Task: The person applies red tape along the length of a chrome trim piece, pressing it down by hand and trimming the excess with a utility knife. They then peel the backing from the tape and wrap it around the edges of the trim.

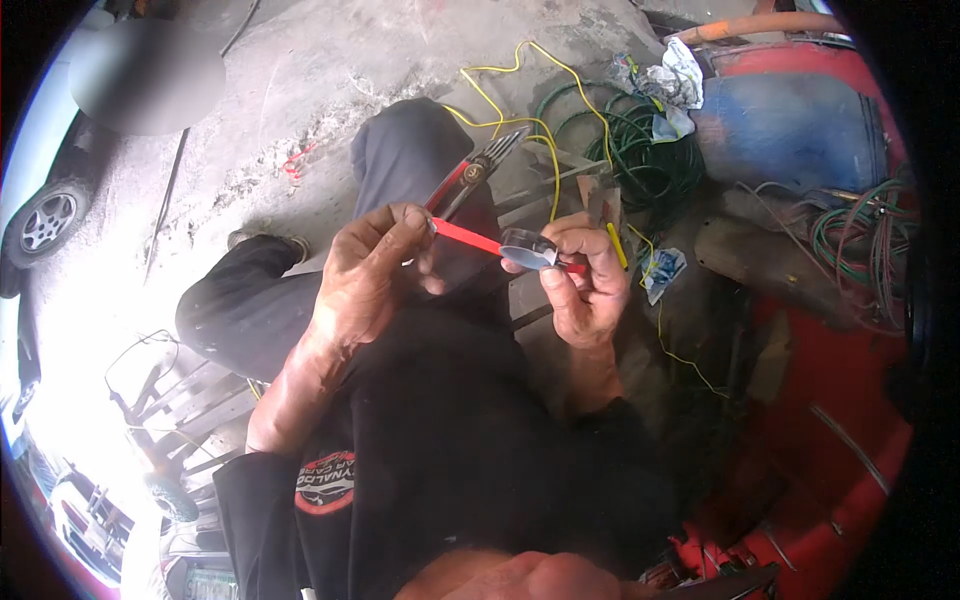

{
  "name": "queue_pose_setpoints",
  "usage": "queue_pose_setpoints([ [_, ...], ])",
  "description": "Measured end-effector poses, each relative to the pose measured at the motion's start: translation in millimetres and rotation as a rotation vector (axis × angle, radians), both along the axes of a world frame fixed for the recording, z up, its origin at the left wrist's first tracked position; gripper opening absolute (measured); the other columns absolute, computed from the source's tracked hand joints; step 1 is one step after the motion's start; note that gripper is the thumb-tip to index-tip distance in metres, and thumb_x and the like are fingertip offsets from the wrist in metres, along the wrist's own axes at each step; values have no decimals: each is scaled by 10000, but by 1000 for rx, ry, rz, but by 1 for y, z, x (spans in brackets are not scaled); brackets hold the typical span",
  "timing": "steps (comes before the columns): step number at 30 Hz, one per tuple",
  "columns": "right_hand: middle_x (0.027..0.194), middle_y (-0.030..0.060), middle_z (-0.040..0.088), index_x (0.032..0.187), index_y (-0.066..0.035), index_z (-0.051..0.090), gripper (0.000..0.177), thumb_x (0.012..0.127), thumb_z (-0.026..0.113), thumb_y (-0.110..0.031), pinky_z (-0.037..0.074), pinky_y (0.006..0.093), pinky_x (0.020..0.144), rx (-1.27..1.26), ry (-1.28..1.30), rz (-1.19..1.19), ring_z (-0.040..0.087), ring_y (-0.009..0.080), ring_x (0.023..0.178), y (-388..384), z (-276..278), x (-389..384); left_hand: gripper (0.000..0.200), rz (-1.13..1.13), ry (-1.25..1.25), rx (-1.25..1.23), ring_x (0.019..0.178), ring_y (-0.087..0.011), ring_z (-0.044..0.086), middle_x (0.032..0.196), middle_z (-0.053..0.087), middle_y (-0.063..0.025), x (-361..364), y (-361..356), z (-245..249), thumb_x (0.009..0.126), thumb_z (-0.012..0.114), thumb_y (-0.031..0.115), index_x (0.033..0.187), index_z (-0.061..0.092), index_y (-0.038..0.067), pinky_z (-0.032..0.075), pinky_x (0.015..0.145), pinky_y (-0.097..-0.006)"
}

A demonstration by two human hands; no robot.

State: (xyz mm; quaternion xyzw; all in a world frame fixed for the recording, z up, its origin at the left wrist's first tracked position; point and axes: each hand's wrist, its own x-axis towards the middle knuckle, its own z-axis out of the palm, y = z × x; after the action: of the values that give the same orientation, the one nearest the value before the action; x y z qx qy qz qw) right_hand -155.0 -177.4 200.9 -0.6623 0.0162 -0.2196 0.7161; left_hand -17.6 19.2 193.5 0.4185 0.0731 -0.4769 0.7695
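Note:
A strip of red tape stretches between my two hands in front of my chest. The fingers of my left hand pinch its free end. My right hand holds the tape roll, which has a pale round face. Just above the strip, a bundle of wires with stripped-looking ends points up and to the right. The bundle has a red part and a round dark piece on it, and its lower end passes behind my left hand.
Coiled green hose and yellow wire lie ahead. A blue barrel stands at the right, near tangled hoses. Wooden slats are at the left, and a car wheel shows farther out.

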Motion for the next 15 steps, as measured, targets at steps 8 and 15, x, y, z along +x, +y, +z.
queue_pose_setpoints([
  [8, 1164, 208, 627, 1272, 28, 518, 271, 1002, 534, 5, 640, 516, 905, 389, 13, -37, 706, 305, 1055, -3, -22, 7, 209, 22, -38, -142, 760, -130, 642, 931, 663, -84, -2, 4, 10, 1039, 644, 156, 1185, 655, 6, 599, 623, -285],
  [15, 1104, 209, 691, 1272, 24, 522, 252, 1027, 536, -34, 656, 515, 869, 637, 32, -24, 739, 334, 1006, -11, -37, 10, 184, -42, -35, -98, 793, -116, 682, 984, 708, -82, -8, 8, 2, 1028, 666, 132, 1160, 701, 9, 605, 668, -279],
])
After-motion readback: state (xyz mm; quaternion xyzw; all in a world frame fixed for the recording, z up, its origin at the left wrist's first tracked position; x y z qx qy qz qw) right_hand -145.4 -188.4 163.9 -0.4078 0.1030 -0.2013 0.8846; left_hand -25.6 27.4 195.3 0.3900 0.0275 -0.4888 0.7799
